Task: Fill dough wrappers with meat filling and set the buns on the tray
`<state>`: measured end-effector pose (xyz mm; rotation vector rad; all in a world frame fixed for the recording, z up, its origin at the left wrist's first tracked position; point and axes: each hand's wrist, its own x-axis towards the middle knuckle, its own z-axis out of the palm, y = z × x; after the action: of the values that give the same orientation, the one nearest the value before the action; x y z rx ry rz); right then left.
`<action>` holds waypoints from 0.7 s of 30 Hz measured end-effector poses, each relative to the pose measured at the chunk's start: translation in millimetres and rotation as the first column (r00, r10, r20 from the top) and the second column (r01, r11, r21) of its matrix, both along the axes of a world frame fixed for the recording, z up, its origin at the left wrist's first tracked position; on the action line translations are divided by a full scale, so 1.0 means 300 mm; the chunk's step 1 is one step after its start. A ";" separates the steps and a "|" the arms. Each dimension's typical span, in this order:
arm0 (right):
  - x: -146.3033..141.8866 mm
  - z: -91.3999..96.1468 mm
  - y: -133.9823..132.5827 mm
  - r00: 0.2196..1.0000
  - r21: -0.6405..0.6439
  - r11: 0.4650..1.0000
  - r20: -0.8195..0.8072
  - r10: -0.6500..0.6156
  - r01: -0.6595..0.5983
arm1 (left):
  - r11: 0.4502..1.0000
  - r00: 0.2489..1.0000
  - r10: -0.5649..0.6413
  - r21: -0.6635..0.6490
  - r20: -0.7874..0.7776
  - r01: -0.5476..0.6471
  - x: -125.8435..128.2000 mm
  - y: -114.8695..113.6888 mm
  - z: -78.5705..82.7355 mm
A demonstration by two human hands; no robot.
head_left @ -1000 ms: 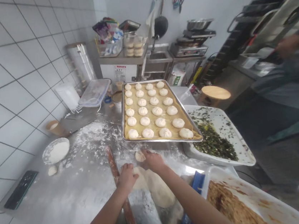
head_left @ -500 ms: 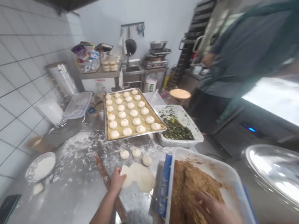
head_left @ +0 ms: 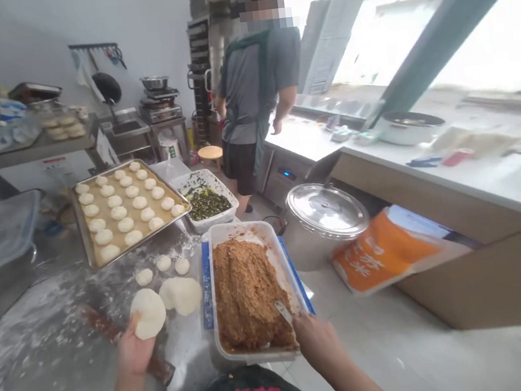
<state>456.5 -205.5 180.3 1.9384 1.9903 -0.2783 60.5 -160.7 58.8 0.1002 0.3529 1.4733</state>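
A round dough wrapper rests on the fingers of my left hand, raised off the floury table. My right hand grips a small metal spatula, its light blade at the edge of the brown filling. The filling is heaped in a clear plastic tub in front of me. Between the tub and my left hand lie overlapping dough wrappers, with several small dough balls behind them. A wooden rolling pin lies partly under my left forearm.
A tray of filled buns stands behind, beside a tub of chopped green filling. To the right are a lidded metal pot and an orange sack. A co-worker stands beyond, facing away.
My left hand has lifted a dough wrapper from the table. My right hand, earlier low over the filling, now holds the spatula at the tub's right side. The view has turned right.
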 end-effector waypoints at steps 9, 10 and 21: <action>0.068 0.029 0.051 0.999 0.041 0.999 0.043 0.001 -0.003 | 0.975 0.971 -0.101 0.218 0.216 0.053 0.059 -0.045 0.126; 0.085 0.035 0.062 0.999 0.038 0.999 0.040 0.001 -0.002 | 0.977 0.973 -0.100 0.207 0.208 0.056 0.069 -0.052 0.133; 0.088 0.059 0.017 0.991 -0.081 0.988 -0.010 0.132 -0.133 | 0.845 0.834 -0.532 0.143 0.148 0.515 0.273 -0.073 0.087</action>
<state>482.8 -200.6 197.9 1.7491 2.0666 -0.3247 142.4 -182.5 84.8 0.1282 0.0872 0.9392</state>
